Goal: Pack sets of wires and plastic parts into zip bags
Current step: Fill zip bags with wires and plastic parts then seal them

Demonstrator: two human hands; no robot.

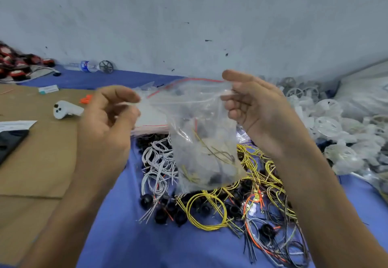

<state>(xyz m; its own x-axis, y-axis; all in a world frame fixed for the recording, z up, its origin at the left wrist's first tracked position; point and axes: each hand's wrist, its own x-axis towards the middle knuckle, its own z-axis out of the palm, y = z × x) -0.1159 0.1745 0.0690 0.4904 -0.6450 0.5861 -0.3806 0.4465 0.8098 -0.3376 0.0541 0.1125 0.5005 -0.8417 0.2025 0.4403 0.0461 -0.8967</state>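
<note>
So the biggest thing here is the grey wall [189, 15] across the far side. Below it a blue cloth [126, 236] covers the work surface, with a sheet of cardboard [37, 152] lying over its left part. On the right there's a big heap of clear plastic parts [336, 125], wheel-ish looking things. In the near middle is a tangle of wires: yellow wires [201, 211] toward the right, white wires [157, 162] just left of them, and small black round parts [147, 201] mixed in.

The zip bag [201, 120] is up in the air right above that tangle, hanging between both hands. It's clear with a red zip line along the top, and you can see a bit of yellow wire and some dark bits sitting low inside. Can't really tell if the zip is sealed.

The left hand [107, 125] pinches the bag's top left corner, fingers curled in. The right hand [258, 110] pinches the top right edge between thumb and forefinger, the other fingers loosely bent.

Smaller stuff: a white controller [65, 110] on the cardboard, and a water bottle [86, 66] lying by the wall, far left.
</note>
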